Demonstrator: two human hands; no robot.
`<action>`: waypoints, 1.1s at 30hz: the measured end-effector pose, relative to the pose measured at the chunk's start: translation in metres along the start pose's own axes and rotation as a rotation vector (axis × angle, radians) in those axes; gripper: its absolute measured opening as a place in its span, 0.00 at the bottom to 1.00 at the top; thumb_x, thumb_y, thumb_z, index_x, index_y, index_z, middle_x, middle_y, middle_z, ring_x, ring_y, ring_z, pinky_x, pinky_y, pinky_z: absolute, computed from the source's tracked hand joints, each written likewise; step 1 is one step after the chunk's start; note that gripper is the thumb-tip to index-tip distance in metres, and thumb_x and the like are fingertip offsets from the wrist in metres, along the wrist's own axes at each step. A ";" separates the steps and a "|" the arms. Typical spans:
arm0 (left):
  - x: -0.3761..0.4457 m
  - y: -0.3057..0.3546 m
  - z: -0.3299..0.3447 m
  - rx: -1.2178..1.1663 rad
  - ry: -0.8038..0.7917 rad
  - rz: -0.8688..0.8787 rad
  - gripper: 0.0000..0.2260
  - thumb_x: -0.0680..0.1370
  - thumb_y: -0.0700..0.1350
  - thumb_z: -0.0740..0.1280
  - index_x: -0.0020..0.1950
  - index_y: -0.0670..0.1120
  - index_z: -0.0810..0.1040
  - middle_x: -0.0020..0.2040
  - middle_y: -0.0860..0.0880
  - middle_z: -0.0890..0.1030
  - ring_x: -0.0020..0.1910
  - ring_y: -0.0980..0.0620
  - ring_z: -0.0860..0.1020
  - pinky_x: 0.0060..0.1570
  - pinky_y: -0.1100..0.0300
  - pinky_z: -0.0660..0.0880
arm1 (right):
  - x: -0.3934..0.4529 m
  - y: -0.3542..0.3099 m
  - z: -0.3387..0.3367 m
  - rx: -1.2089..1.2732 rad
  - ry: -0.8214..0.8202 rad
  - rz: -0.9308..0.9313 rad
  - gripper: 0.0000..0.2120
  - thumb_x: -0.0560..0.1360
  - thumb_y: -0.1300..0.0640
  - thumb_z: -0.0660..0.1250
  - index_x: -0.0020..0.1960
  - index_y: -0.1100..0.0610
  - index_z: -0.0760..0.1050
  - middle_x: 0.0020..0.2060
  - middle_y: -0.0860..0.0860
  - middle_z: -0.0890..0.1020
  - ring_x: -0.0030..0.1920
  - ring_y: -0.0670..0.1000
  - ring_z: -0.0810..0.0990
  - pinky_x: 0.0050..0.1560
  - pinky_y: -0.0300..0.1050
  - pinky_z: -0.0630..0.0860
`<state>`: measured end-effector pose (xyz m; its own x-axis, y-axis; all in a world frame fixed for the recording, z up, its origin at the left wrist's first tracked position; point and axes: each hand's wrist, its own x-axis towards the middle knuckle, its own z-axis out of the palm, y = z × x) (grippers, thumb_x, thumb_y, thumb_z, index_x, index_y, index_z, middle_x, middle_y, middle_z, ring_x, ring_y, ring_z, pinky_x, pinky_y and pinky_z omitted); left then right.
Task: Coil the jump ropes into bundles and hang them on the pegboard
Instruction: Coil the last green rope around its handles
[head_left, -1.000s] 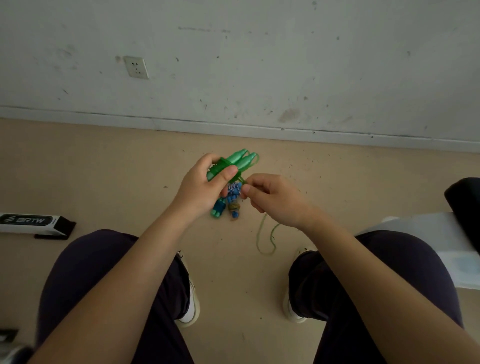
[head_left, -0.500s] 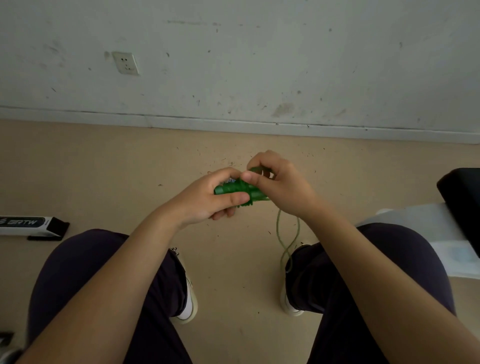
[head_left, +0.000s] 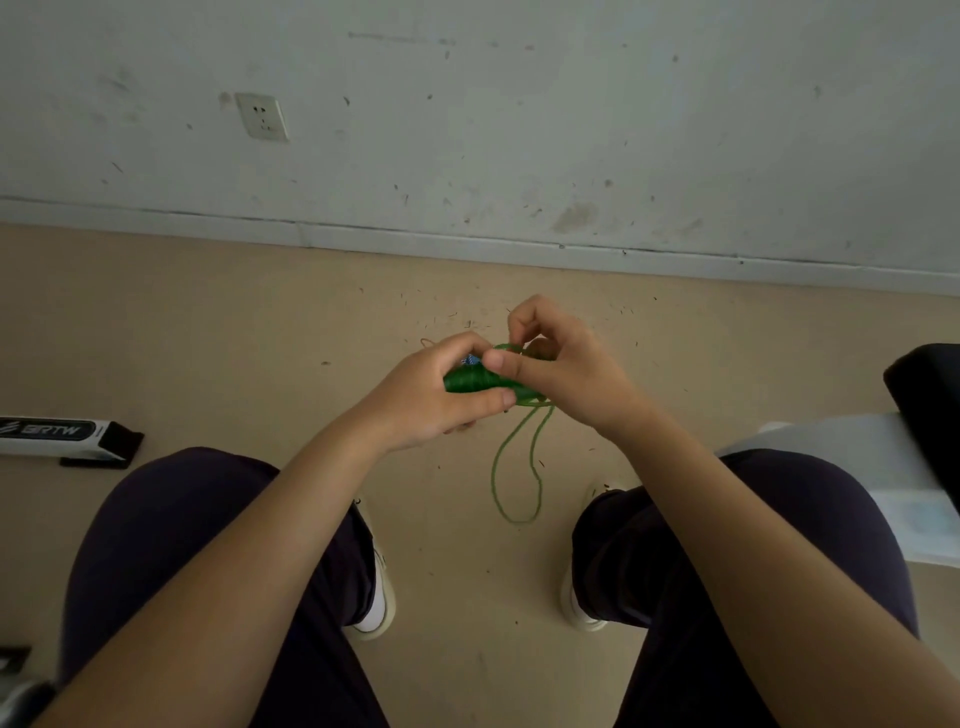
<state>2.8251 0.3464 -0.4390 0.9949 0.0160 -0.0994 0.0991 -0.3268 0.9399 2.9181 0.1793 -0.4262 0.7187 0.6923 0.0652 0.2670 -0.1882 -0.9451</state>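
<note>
1. The left hand (head_left: 431, 400) curls round a green jump rope (head_left: 475, 378), thumb underneath and fingers over the top, gripping the tightly wound part of the bundle.
2. The wound part looks like a short, fat cylinder of glossy green cord laid in close, even turns; a small patch of blue and white shows at its upper edge, just under the left fingers.
3. The right hand (head_left: 563, 371) is bent round the right end of the bundle: its thumb presses on the wound cord, and its fingers pinch a thin strand of the same rope above it.
4. A loose loop (head_left: 517, 467) of thin, round green cord hangs down from below the two hands in a long narrow U, between the person's knees and above the floor (head_left: 234, 322).
5. The floor is smooth, matt beige, dotted with small dark specks.
6. The wall (head_left: 519, 114) behind is pale, scuffed plaster with a white square socket (head_left: 262, 115) and a light skirting strip along its foot.
7. A long, flat box (head_left: 62, 434), white and black with grey lettering, lies on the floor at the left.
</note>
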 end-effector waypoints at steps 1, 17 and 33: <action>0.000 0.000 0.000 -0.001 0.014 0.008 0.16 0.73 0.55 0.75 0.58 0.57 0.75 0.40 0.54 0.82 0.35 0.56 0.81 0.33 0.64 0.74 | 0.000 0.001 0.000 0.002 0.000 0.015 0.13 0.73 0.55 0.74 0.47 0.61 0.72 0.41 0.55 0.76 0.36 0.50 0.74 0.36 0.43 0.73; -0.001 0.008 -0.014 -0.352 0.252 0.014 0.07 0.81 0.51 0.66 0.59 0.57 0.75 0.37 0.48 0.78 0.28 0.54 0.71 0.23 0.62 0.64 | -0.003 0.000 0.006 0.010 -0.087 0.163 0.09 0.81 0.57 0.64 0.50 0.60 0.81 0.28 0.47 0.75 0.26 0.41 0.69 0.28 0.32 0.66; 0.003 -0.001 -0.012 -0.068 0.084 -0.161 0.12 0.78 0.52 0.70 0.62 0.56 0.80 0.31 0.50 0.79 0.24 0.57 0.71 0.23 0.66 0.66 | -0.001 -0.009 -0.009 -0.242 -0.038 -0.071 0.09 0.79 0.57 0.66 0.44 0.61 0.78 0.28 0.44 0.72 0.27 0.41 0.68 0.31 0.32 0.65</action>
<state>2.8279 0.3585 -0.4364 0.9639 0.1425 -0.2250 0.2549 -0.2492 0.9343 2.9205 0.1741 -0.4154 0.6691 0.7346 0.1126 0.4656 -0.2963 -0.8339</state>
